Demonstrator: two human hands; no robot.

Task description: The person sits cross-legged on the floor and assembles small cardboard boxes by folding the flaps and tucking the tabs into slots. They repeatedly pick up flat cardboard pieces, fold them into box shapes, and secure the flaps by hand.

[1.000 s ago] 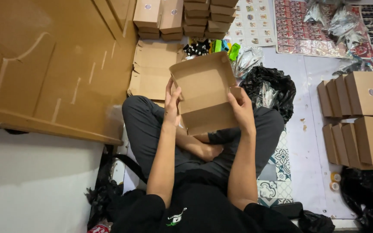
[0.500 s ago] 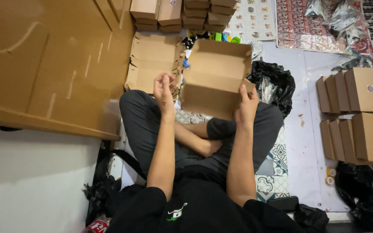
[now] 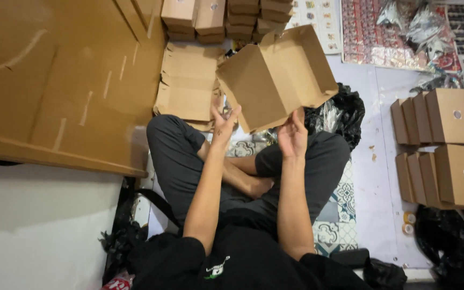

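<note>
One open brown box up in front of the chest, tilted, hollow side toward the camera, above the crossed legs. Right hand closed on its lower edge, thumb and fingers pinching the cardboard near the bottom corner. Left hand at the lower left corner, fingers spread and mostly straight, fingertips touching the side panel; more a brace than a grip.

Just beyond the box, on the floor, one pile of flat blanks, unfolded; number of sheets impossible to count. Behind that, against the top edge, about six columns of folded boxes, stacked.

To the right, well apart from the hands, two rows of finished boxes on end, each with a small round sticker on its face: about four in the far row, about four in the near row, partly overlapping, so the count is rough. Two tape rolls on the floor just below the near row. One black bag right behind the held box, touching the right knee. One large cardboard sheet filling the left side.
</note>
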